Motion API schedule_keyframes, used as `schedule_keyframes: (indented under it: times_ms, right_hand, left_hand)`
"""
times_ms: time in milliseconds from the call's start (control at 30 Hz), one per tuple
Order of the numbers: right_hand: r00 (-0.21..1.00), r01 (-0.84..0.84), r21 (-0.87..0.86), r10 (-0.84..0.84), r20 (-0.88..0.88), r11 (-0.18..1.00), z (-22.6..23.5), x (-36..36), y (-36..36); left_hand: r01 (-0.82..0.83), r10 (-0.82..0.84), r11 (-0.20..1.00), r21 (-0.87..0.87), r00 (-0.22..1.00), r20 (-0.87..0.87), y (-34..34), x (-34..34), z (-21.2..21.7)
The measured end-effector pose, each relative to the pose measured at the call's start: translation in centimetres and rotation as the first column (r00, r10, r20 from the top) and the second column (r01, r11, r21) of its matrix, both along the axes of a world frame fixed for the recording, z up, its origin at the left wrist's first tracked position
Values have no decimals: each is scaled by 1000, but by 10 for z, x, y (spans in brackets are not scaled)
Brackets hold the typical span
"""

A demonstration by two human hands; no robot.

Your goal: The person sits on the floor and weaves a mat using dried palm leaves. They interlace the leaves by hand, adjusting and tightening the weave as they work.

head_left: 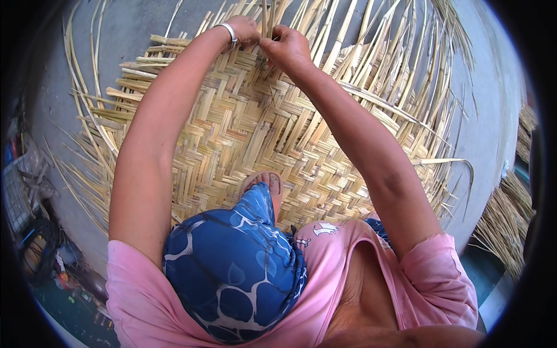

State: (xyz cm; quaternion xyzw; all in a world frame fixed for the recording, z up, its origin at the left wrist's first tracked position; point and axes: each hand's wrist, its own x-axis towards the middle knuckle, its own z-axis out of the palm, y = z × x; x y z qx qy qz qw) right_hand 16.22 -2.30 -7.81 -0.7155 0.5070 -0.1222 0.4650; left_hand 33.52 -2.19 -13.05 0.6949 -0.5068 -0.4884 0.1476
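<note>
A mat [232, 122] of flat, straw-coloured reed strips, woven in a zigzag pattern, lies on the floor before me. At its far edge my two hands are close together. My right hand [288, 47] is closed, thumb and fingers pinching reed strips [268, 17] that stick up from the weave. Just left of it, my left hand [243, 30], with a pale bangle at the wrist, has its fingers curled in at the same strips; their tips are partly hidden. Loose strip ends [394, 64] fan out from the mat's far and right sides.
My sandalled foot [264, 178] rests on the mat near its close edge. Long loose strips [87, 98] trail over the grey floor [493, 87] at the left. Bundles of dry stalks [502, 220] lie at the far right. Assorted clutter [43, 238] stands along the left rim.
</note>
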Motion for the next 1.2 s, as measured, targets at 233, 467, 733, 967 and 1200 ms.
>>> schedule_keyframes:
  times_ms: [233, 467, 733, 967, 1200]
  right_hand:
    - [990, 90, -81, -80, 115, 993, -24, 0, 3]
    - [994, 101, 2, -101, 39, 995, -30, 5, 5]
    - [940, -282, -11, 274, -204, 959, -10, 3, -5]
    - [932, -351, 3, 349, -97, 937, -33, 1, -19]
    - [812, -532, -73, 484, -326, 843, -15, 9, -17]
  left_hand:
    - [-272, 252, 957, -100, 951, -178, 22, -5, 0]
    - [-479, 423, 875, 69, 687, -590, 37, 1, 3]
    - [-485, 386, 867, 116, 506, -772, 48, 8, 11]
    - [-634, 443, 766, 105, 403, -801, 60, 8, 11]
    - [-821, 751, 570, 27, 507, -424, 78, -5, 21]
